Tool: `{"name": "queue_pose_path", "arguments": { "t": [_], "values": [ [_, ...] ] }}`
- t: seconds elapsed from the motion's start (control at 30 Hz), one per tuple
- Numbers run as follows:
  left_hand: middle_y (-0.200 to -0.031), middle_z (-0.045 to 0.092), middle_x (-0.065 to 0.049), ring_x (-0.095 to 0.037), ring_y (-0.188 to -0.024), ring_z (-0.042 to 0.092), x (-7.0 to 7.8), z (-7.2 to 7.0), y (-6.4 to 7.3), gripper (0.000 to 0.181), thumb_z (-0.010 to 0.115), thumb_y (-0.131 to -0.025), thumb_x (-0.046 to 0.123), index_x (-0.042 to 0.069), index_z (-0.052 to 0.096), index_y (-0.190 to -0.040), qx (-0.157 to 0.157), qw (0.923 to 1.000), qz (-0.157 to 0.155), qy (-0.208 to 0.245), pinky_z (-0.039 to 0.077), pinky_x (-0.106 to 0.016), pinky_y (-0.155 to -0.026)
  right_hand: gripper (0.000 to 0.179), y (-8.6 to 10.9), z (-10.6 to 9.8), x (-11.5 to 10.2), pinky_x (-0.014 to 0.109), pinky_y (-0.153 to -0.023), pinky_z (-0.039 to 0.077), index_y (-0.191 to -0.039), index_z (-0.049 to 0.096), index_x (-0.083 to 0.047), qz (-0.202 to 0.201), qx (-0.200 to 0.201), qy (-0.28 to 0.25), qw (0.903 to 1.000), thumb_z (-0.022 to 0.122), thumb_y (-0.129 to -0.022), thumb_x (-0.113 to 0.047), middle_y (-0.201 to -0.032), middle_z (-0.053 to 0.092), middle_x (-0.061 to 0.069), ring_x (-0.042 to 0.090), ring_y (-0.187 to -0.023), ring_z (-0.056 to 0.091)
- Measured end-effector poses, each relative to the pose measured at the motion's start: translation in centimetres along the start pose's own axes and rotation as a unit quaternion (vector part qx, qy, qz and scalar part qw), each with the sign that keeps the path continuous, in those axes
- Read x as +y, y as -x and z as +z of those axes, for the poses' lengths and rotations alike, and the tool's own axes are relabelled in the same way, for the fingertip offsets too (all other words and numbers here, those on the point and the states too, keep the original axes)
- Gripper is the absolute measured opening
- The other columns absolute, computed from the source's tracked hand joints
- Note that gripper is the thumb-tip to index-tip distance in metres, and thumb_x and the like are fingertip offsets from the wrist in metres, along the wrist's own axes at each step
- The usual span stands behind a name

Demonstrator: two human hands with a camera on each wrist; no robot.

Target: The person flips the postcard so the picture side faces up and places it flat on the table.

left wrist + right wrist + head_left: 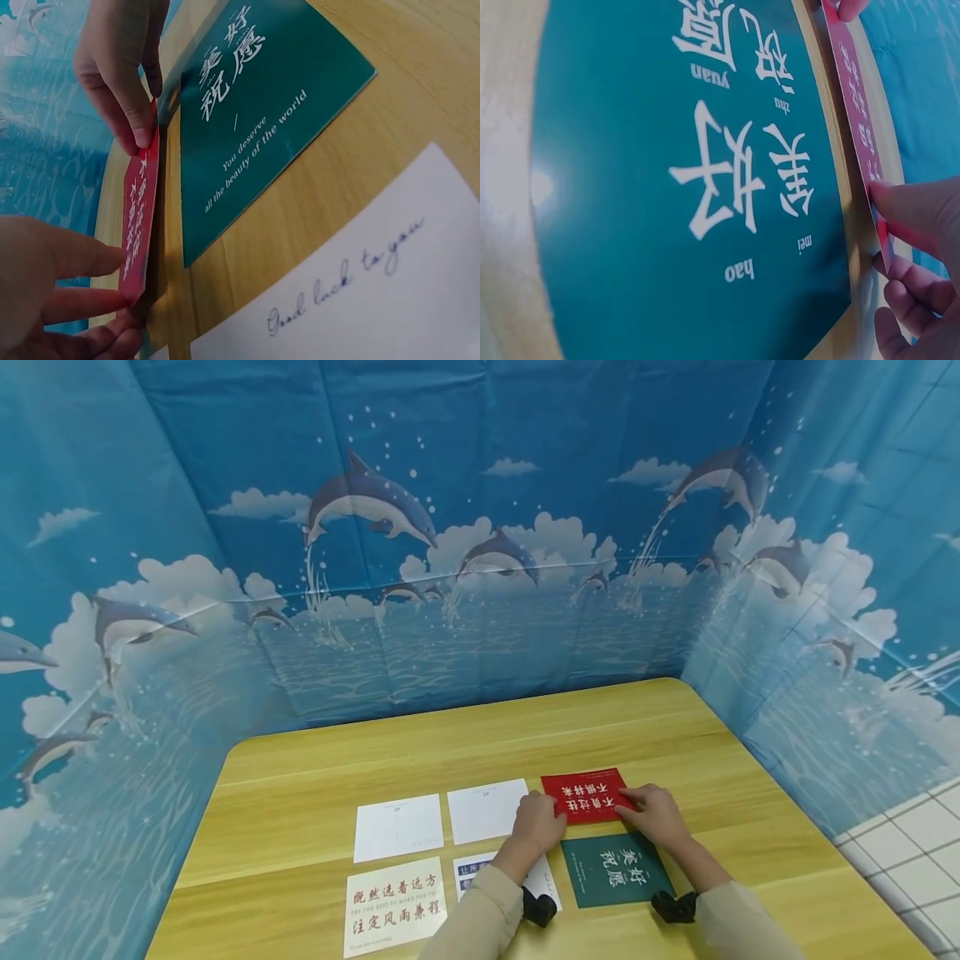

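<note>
A red card (pixel 585 795) with white Chinese characters is held between both hands at its two side ends. My left hand (pixel 540 822) pinches the left end. Around the right end my right hand (pixel 658 814) has its thumb on the printed face and its fingers beneath, as the right wrist view shows. Both wrist views show the red card (pixel 139 217) nearly edge-on, with a shadowed strip of table beside it. Just nearer than it lies a green card (pixel 611 872) with white characters, under the right wrist in the head view.
Two mostly blank white cards (pixel 399 828) lie in line to the left. Nearer are a cream card (pixel 393 906) with red characters and a white-and-blue card (pixel 472 865), partly hidden by the left forearm. A dolphin-print curtain (pixel 480 635) borders the wooden table (pixel 300 777).
</note>
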State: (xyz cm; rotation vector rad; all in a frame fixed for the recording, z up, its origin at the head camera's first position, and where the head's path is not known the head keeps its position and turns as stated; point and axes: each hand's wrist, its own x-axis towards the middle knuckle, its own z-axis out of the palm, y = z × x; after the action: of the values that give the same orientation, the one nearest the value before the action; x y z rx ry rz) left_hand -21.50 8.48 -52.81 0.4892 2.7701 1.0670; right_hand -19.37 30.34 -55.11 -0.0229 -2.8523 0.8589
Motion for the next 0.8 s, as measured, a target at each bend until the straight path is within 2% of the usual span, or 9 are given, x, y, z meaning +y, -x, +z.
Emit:
{"name": "queue_pose_path", "arguments": {
  "t": [0.2, 0.57, 0.8],
  "values": [
    [-0.077, 0.048, -0.004, -0.016, -0.074, 0.044, 0.09, 0.17, 0.13, 0.018, 0.065, -0.082, 0.015, -0.002, 0.067, -0.079, 0.008, 0.9994, 0.004, -0.033, 0.042, -0.028, -0.061, 0.041, -0.05, -0.10, -0.41, 0.047, -0.073, 0.045, -0.109, 0.061, 0.011, 0.003, -0.001, 0.010, 0.9999, 0.072, -0.078, -0.013, -0.095, 0.058, 0.021, 0.031, -0.085, 0.051],
    [-0.077, 0.048, -0.004, -0.016, -0.075, 0.045, -0.23, 0.68, 0.16, 0.015, 0.064, -0.080, 0.011, -0.004, 0.067, -0.081, 0.020, 0.9986, 0.014, -0.047, 0.042, -0.028, -0.062, 0.040, -0.27, 0.08, -0.65, 0.045, -0.071, 0.044, -0.109, 0.062, 0.011, -0.011, 0.003, 0.024, 0.9997, 0.072, -0.078, -0.012, -0.093, 0.059, 0.019, 0.028, -0.082, 0.050],
    [-0.078, 0.048, -0.005, -0.016, -0.075, 0.045, -0.24, 0.89, 0.23, 0.013, 0.063, -0.080, 0.009, -0.004, 0.068, -0.080, 0.021, 0.9957, 0.035, -0.083, 0.041, -0.027, -0.063, 0.040, -0.28, 0.11, -0.99, 0.044, -0.070, 0.041, -0.109, 0.061, 0.011, -0.009, 0.004, 0.034, 0.9994, 0.072, -0.078, -0.013, -0.093, 0.058, 0.020, 0.029, -0.083, 0.048]
  ]
}}
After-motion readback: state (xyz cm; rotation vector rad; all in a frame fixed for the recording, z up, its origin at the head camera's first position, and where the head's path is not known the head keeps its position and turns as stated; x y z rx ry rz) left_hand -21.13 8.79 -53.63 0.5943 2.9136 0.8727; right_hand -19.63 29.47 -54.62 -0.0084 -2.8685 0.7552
